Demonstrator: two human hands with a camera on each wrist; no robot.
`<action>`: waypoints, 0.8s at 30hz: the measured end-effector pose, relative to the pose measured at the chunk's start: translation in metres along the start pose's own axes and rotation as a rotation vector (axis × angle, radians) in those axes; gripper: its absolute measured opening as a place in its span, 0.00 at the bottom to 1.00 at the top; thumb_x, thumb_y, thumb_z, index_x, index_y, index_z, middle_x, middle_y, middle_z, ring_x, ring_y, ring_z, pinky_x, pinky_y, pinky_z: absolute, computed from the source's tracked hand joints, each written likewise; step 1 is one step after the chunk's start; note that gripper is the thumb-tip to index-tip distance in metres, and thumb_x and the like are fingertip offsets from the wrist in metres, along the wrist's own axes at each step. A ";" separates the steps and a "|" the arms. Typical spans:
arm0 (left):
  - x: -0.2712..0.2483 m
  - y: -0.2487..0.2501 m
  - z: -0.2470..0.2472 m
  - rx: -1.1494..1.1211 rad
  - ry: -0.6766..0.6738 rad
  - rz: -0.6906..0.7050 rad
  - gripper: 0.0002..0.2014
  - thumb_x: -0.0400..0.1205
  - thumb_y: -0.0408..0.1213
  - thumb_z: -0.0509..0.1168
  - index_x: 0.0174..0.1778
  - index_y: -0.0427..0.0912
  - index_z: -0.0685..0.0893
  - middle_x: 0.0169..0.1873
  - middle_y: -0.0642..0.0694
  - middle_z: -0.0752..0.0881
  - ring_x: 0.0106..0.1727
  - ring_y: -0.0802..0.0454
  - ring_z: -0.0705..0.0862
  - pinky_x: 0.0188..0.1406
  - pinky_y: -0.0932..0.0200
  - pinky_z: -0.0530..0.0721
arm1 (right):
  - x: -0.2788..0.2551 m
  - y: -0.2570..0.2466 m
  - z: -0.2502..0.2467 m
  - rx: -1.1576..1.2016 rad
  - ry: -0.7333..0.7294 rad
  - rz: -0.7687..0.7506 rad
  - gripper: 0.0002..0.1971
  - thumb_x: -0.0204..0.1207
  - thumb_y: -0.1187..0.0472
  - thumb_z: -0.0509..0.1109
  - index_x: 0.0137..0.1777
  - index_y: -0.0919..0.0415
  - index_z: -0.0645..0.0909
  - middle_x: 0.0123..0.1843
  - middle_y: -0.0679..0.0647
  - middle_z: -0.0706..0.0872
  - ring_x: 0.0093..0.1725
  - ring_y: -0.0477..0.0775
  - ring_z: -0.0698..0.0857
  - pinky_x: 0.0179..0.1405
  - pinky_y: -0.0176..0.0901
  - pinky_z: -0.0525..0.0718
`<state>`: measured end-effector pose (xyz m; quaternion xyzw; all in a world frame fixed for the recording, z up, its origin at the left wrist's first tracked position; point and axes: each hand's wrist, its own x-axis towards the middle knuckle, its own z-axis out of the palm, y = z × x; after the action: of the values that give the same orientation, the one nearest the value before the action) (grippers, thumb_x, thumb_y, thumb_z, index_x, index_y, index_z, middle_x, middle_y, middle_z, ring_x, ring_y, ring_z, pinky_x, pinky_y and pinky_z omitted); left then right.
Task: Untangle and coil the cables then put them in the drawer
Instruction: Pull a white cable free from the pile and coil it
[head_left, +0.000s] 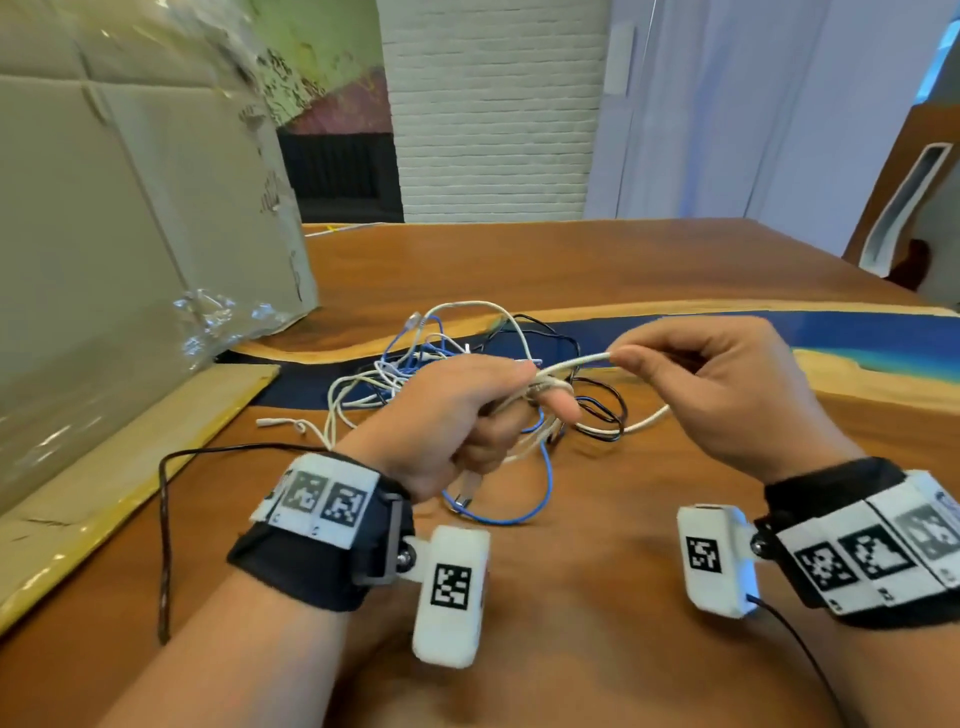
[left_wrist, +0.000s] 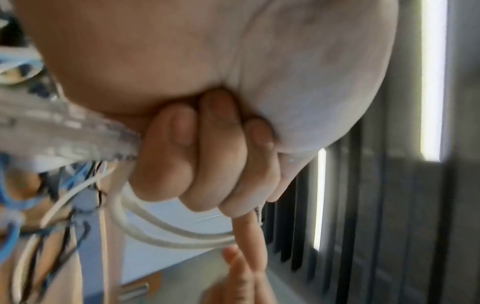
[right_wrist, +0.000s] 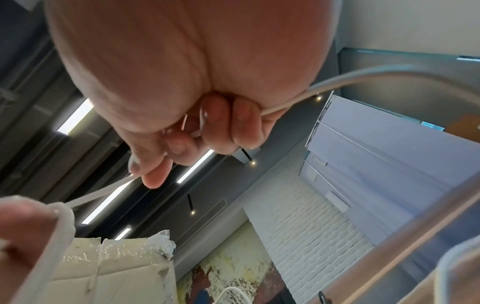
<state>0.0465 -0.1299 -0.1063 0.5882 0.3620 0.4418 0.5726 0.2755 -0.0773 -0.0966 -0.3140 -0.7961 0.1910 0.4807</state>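
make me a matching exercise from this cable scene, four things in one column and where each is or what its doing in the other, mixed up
Things:
1. left hand
2. right hand
3. cardboard box
4. blue cable

Places or states:
A. stands at the table's left side
B. pinches a stretch of the white cable between fingertips
C. hangs in a loop below the fist, down to the wooden table
D. grips a bundle of white cable loops

Pairs: 1-D, 2-B, 3-A, 4-C
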 end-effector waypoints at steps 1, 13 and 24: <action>-0.002 0.000 -0.001 -0.127 -0.017 0.014 0.19 0.88 0.43 0.57 0.51 0.36 0.91 0.19 0.55 0.57 0.20 0.56 0.51 0.20 0.62 0.51 | 0.000 0.000 0.000 0.020 0.003 0.007 0.12 0.80 0.63 0.77 0.46 0.41 0.90 0.44 0.35 0.93 0.44 0.38 0.90 0.43 0.29 0.83; 0.001 0.002 -0.003 -0.756 0.418 0.339 0.20 0.91 0.38 0.55 0.76 0.30 0.77 0.36 0.47 0.88 0.44 0.49 0.91 0.57 0.51 0.91 | -0.013 -0.025 0.033 -0.237 -0.664 0.171 0.10 0.86 0.50 0.70 0.59 0.33 0.90 0.29 0.45 0.86 0.26 0.40 0.77 0.30 0.32 0.74; 0.005 -0.015 0.012 -0.117 0.332 0.090 0.16 0.94 0.35 0.55 0.73 0.32 0.78 0.48 0.42 0.93 0.47 0.39 0.93 0.39 0.57 0.90 | -0.012 -0.031 0.025 -0.061 -0.550 0.144 0.14 0.81 0.54 0.76 0.33 0.54 0.87 0.23 0.44 0.80 0.28 0.39 0.80 0.31 0.42 0.78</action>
<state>0.0604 -0.1285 -0.1200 0.4884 0.3985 0.5784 0.5178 0.2477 -0.1083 -0.0972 -0.3206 -0.8776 0.2787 0.2220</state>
